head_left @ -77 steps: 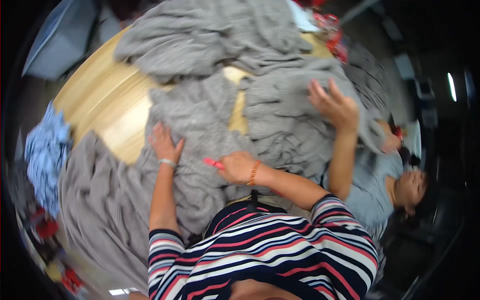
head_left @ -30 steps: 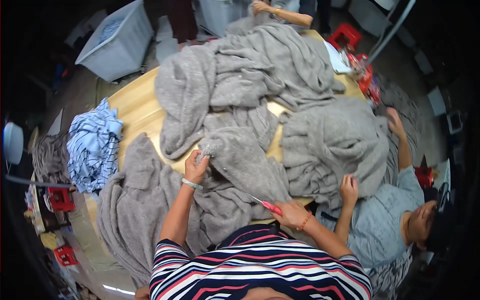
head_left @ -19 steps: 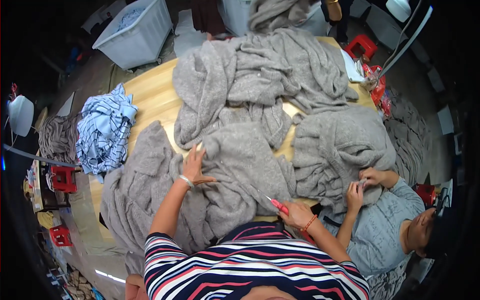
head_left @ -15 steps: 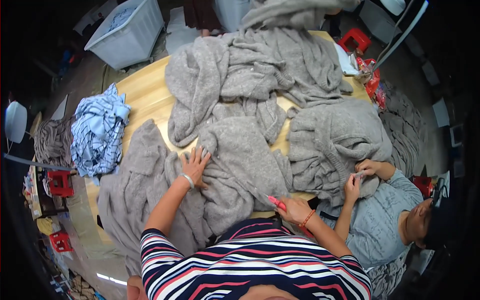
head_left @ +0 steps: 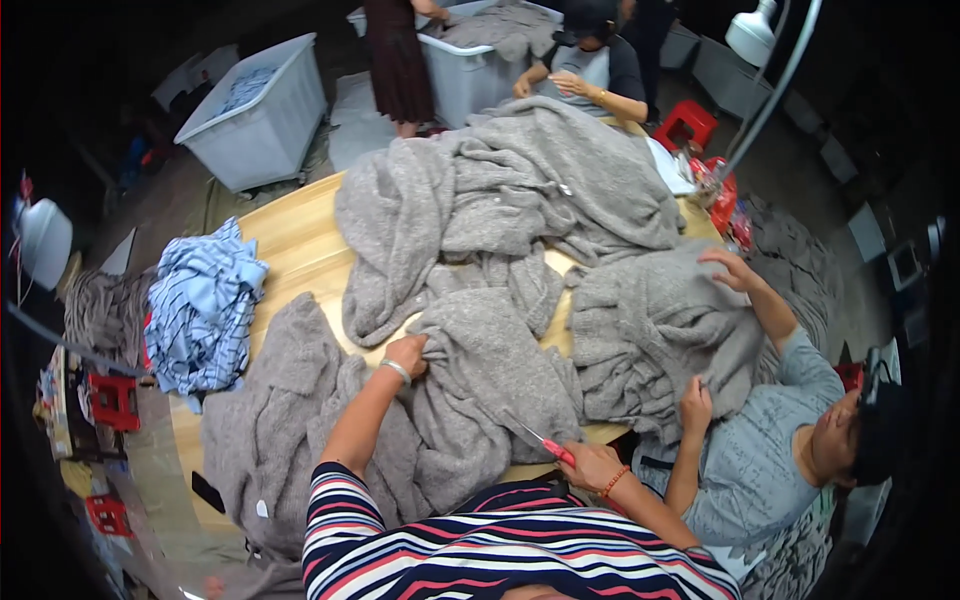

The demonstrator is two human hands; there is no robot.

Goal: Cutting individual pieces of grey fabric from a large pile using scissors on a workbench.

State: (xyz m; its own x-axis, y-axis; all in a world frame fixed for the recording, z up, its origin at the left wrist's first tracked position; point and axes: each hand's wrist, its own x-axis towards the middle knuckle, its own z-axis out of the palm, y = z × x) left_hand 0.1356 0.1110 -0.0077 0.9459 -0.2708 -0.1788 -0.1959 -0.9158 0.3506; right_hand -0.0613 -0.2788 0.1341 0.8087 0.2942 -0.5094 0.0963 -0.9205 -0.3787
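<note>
A grey knitted garment (head_left: 490, 370) lies bunched on the table in front of me. My left hand (head_left: 408, 355) is closed on a fold at its upper left side, pinching the knit. Low on the right, my right hand (head_left: 594, 468) grips red-handled scissors (head_left: 556, 451). Their thin metal tip points up and left over the garment's lower edge. My fingers cover most of the handle. Another grey knit garment (head_left: 270, 420) spreads to the left, beside my left forearm.
More grey knits (head_left: 500, 190) are heaped at the table's far side. A blue striped cloth pile (head_left: 205, 305) sits at the left edge. At right, a co-worker (head_left: 740, 430) handles another grey garment (head_left: 660, 330). A person (head_left: 590, 75) sits across. White bins (head_left: 262, 130) stand beyond the table (head_left: 300, 235).
My left hand has gone from lying spread on the garment to gripping a fold of it. The co-worker's hands have moved apart. A far grey garment has come down, revealing the person across.
</note>
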